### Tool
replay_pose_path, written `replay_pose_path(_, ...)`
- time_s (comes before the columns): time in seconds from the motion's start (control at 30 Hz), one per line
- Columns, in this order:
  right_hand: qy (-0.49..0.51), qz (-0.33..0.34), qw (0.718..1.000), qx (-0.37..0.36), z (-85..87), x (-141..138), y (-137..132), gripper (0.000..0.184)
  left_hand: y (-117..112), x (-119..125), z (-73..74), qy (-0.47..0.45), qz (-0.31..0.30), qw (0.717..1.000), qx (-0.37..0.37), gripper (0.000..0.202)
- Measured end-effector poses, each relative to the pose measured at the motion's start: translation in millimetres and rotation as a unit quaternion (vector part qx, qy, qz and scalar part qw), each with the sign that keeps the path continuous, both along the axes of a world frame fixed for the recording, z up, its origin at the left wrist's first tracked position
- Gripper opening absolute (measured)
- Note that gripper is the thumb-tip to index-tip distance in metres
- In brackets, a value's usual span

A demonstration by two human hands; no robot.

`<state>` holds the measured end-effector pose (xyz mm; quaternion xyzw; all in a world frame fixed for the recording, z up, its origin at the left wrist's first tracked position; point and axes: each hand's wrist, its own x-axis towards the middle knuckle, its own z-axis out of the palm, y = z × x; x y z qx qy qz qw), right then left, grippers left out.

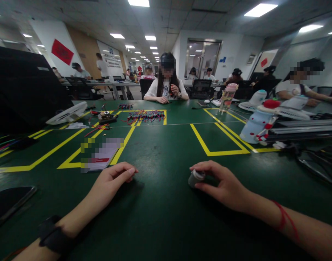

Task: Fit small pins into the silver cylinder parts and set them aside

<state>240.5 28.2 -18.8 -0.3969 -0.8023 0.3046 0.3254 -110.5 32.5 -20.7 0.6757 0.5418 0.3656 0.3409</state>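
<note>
My right hand (218,185) grips a small grey cylinder (194,179) between thumb and fingers. The cylinder has a pale rim around its upper end and stands slightly tilted at the green tabletop (160,203); whether its base touches the surface I cannot tell. Across from it, my left hand (115,179) rests low over the table, its fingers curled in with the thumb against them. Nothing shows in those fingers. A pale booklet (104,156) with a red mark, partly blurred out, lies just beyond my left hand.
Yellow tape (201,141) marks boxes on the table. Farther off lie tangled coloured wires (146,116). At right stand a clear bottle (228,98), a blue bottle (254,125) and metal rails (304,128). A dark phone-like slab (10,203) lies at left. A person (167,85) sits opposite.
</note>
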Motion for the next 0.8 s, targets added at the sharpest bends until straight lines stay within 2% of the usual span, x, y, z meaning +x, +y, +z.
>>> replay_pose_path(0.07, -0.004, 0.034, 0.999, 0.003, -4.5, -20.6, -1.0, 0.038, 0.3, 1.0, 0.2, -0.005, 0.001, 1.000, 0.001, 0.024)
replay_pose_path(0.13, -0.003, 0.041, 0.999, 0.002, -7.9, -29.3, -1.0, 0.040, 0.8, 2.1, 0.1, -0.008, -0.002, 1.000, 0.002, 0.023)
replay_pose_path(0.3, -0.009, 0.050, 0.998, -0.026, -11.1, -30.1, 1.1, 0.046, 2.3, 2.9, -0.5, 0.030, -0.005, 1.000, -0.007, 0.025)
replay_pose_path(0.4, -0.012, 0.063, 0.997, -0.046, -10.0, -32.2, 1.8, 0.046, 1.1, 9.4, 4.5, 0.075, -0.011, 0.997, -0.011, 0.025)
replay_pose_path(0.5, 0.001, 0.080, 0.995, -0.067, -8.5, -35.2, 1.5, 0.047, -3.4, 29.4, 16.9, 0.109, -0.057, 0.992, -0.008, 0.024)
replay_pose_path(0.63, 0.054, 0.090, 0.986, -0.126, -6.8, -37.4, 0.7, 0.062, -7.0, 69.4, 32.5, 0.071, -0.124, 0.990, 0.019, 0.024)
replay_pose_path(0.8, 0.068, 0.104, 0.981, -0.150, -4.1, -38.8, 0.6, 0.040, 2.1, 101.0, 32.7, -0.002, -0.216, 0.976, -0.022, 0.022)
